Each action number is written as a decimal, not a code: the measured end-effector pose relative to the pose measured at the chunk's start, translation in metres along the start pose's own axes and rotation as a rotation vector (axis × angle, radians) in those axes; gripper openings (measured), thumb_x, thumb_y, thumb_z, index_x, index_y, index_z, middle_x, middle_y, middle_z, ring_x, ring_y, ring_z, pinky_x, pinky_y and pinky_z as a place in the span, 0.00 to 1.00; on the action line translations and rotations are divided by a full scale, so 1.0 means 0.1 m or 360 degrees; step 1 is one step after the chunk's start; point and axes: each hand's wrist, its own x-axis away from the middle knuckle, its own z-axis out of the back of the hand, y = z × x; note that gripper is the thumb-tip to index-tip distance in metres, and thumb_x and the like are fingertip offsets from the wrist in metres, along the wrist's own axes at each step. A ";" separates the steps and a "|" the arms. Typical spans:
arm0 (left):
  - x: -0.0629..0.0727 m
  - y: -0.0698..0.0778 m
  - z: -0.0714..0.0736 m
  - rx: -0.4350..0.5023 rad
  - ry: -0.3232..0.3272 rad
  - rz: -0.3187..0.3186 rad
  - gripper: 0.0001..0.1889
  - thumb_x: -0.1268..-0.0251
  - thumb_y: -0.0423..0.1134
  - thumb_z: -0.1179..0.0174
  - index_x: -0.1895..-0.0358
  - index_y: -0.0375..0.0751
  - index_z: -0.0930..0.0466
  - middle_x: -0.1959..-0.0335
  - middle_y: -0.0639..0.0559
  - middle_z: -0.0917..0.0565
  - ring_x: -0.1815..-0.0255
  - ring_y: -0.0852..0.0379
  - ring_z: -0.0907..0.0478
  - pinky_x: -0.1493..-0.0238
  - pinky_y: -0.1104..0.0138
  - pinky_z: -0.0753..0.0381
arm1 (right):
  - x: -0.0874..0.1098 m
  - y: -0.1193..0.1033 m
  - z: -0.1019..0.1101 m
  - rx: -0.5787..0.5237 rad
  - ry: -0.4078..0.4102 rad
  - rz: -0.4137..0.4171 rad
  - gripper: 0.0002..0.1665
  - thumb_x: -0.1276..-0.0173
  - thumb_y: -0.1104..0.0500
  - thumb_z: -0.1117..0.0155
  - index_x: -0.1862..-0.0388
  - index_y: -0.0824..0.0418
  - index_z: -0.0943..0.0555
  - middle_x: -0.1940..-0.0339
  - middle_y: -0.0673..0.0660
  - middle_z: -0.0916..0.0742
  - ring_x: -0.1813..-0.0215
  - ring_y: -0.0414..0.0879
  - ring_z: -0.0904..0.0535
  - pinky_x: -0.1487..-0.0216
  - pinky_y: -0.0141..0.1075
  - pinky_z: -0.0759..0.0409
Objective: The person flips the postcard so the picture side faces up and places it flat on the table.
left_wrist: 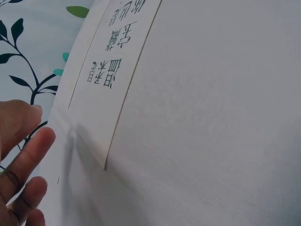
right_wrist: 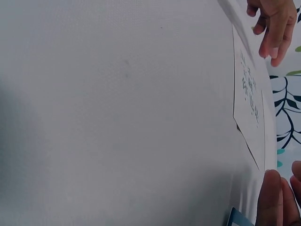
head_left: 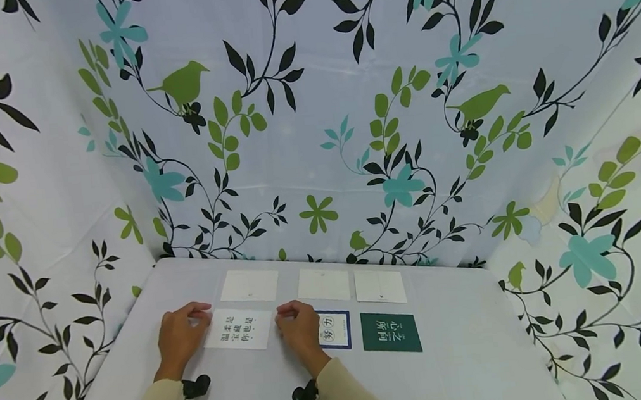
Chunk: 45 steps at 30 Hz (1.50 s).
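Observation:
A white card with dark printed characters [head_left: 237, 329] lies flat on the table between the two hands. By its left edge is the left hand [head_left: 180, 336], fingers loosely bent; the left wrist view shows these fingers [left_wrist: 30, 155] with nothing between them, apart from the card. At the card's right side the right hand [head_left: 299, 332] hovers with relaxed fingers, partly covering a blue-bordered card [head_left: 337, 330]. In the right wrist view its fingertips [right_wrist: 270, 193] appear near the white card's corner, and whether they touch it is hard to tell.
Behind the printed cards lie a left blank card [head_left: 250, 286], a middle one [head_left: 323, 285] and a right one [head_left: 380, 286]. A dark green card [head_left: 390, 332] lies right of the blue-bordered one. Patterned cloth [head_left: 292, 132] surrounds the white table [head_left: 461, 365].

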 end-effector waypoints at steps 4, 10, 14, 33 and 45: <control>-0.06 0.06 -0.03 0.0009 -0.0002 0.0005 0.13 0.30 0.36 0.33 0.46 0.39 0.11 0.57 0.39 0.08 0.51 0.42 0.28 0.54 0.53 0.34 | -0.08 -0.02 0.02 0.0038 -0.0001 0.0007 0.09 0.31 0.62 0.26 0.53 0.53 0.12 0.63 0.44 0.11 0.69 0.40 0.16 0.66 0.32 0.16; -0.15 0.09 -0.07 0.0011 -0.0027 0.0021 0.14 0.30 0.37 0.32 0.44 0.40 0.12 0.53 0.38 0.08 0.50 0.42 0.28 0.52 0.53 0.34 | -0.15 -0.09 0.05 -0.0001 0.0001 -0.0007 0.12 0.32 0.62 0.25 0.50 0.56 0.12 0.60 0.47 0.10 0.66 0.45 0.12 0.65 0.34 0.15; -0.20 0.10 -0.07 0.0019 -0.0043 0.0046 0.15 0.30 0.37 0.32 0.43 0.40 0.12 0.52 0.38 0.09 0.49 0.42 0.28 0.52 0.53 0.34 | -0.20 -0.09 0.03 -0.0013 -0.0007 -0.0009 0.13 0.32 0.61 0.25 0.49 0.56 0.12 0.58 0.48 0.11 0.66 0.45 0.13 0.64 0.35 0.15; -0.40 0.14 -0.14 0.0057 -0.0096 0.0058 0.17 0.31 0.36 0.30 0.41 0.38 0.14 0.49 0.36 0.10 0.48 0.40 0.29 0.48 0.49 0.31 | -0.39 -0.20 -0.01 -0.0017 -0.0100 -0.0020 0.22 0.28 0.61 0.27 0.37 0.55 0.16 0.41 0.53 0.12 0.59 0.47 0.11 0.59 0.34 0.13; -0.54 0.19 -0.17 0.0067 -0.0167 0.0059 0.19 0.31 0.34 0.30 0.39 0.37 0.15 0.42 0.35 0.12 0.43 0.38 0.30 0.41 0.44 0.31 | -0.53 -0.28 -0.08 -0.0017 -0.0092 -0.0068 0.24 0.30 0.63 0.27 0.35 0.53 0.16 0.33 0.56 0.14 0.60 0.42 0.12 0.58 0.35 0.12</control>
